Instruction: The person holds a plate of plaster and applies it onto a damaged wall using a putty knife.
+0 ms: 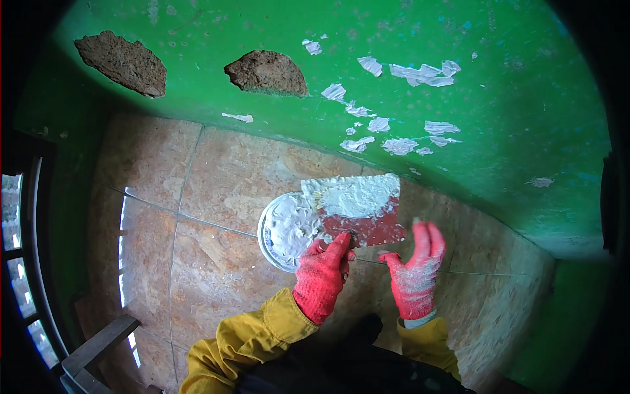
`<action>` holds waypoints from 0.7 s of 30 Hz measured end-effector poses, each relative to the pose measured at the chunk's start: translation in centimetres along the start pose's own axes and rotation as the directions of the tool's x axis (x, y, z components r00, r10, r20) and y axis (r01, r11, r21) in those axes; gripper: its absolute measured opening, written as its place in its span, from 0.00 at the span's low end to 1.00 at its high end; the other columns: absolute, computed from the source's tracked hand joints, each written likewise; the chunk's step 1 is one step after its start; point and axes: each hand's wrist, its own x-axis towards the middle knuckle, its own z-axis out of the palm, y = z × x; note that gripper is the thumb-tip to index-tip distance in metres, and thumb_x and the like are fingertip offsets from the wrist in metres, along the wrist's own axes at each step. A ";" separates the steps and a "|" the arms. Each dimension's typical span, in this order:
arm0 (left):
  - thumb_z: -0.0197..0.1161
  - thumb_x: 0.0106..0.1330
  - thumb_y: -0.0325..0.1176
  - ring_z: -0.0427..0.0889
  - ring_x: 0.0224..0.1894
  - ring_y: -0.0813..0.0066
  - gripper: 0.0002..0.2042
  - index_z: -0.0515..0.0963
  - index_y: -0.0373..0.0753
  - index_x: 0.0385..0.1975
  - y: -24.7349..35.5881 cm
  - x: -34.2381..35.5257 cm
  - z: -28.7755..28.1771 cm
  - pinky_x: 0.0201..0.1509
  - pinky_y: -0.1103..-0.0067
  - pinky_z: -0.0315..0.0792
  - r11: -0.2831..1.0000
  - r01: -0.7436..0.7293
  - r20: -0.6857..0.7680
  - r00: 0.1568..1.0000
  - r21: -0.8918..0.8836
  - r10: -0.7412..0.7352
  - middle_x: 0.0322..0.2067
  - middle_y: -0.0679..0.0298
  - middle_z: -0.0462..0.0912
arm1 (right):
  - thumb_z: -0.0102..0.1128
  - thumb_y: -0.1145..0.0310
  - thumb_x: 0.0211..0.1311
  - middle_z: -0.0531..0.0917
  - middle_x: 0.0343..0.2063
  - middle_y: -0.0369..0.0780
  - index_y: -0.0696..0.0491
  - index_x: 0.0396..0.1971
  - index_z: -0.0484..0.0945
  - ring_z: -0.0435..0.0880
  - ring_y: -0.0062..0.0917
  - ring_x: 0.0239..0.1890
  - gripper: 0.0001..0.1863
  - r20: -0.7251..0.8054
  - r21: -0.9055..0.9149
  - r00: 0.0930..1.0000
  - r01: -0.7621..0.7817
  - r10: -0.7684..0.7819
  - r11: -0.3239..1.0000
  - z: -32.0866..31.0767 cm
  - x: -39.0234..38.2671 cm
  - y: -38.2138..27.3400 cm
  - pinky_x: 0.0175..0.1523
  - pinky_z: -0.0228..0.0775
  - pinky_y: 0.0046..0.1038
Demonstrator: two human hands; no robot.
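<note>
In a red knit glove, my left hand (315,282) grips a reddish rectangular board (371,226) at its near edge. Thick white paste (354,194) covers much of the board's upper half. Just behind the board's left side, partly hidden by it, a round container (285,233) on the tiles is heaped with the same kind of paste. My right hand (417,276), in a red glove dusted white, is to the right of the board, its fingers apart and nothing held in them.
A green wall (459,52) with two exposed rough holes (121,62) and several white patches (420,75) rises beyond the tiled floor (144,157). At the left are a barred window (20,282) and a wooden piece (98,348); dark-clothed legs show below me.
</note>
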 end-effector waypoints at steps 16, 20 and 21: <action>0.52 0.62 0.44 0.69 0.17 0.85 0.18 0.71 0.37 0.44 2.7 0.9 0.6 0.19 0.89 0.63 0.529 0.741 0.628 0.653 -0.414 -0.424 0.26 0.67 0.75 | 0.48 0.76 0.49 0.76 0.35 0.46 0.53 0.37 0.73 0.74 0.40 0.39 0.13 0.296 -0.064 0.933 0.231 -0.203 0.971 1.2 10.1 5.6 0.42 0.66 0.37; 0.52 0.62 0.43 0.70 0.18 0.85 0.18 0.71 0.38 0.45 2.4 0.5 0.2 0.20 0.88 0.64 0.505 0.781 0.679 0.597 -0.369 -0.428 0.27 0.68 0.75 | 0.48 0.74 0.51 0.76 0.36 0.45 0.52 0.38 0.73 0.74 0.40 0.39 0.13 0.262 -0.118 0.938 0.265 -0.227 0.957 1.9 11.2 6.0 0.42 0.66 0.36; 0.52 0.62 0.43 0.70 0.18 0.85 0.17 0.71 0.38 0.45 2.4 0.5 0.2 0.20 0.88 0.64 0.497 0.792 0.690 0.580 -0.354 -0.433 0.27 0.68 0.75 | 0.48 0.74 0.51 0.76 0.36 0.45 0.52 0.38 0.73 0.74 0.40 0.39 0.13 0.265 -0.117 0.937 0.266 -0.228 0.957 2.0 11.5 5.7 0.42 0.66 0.36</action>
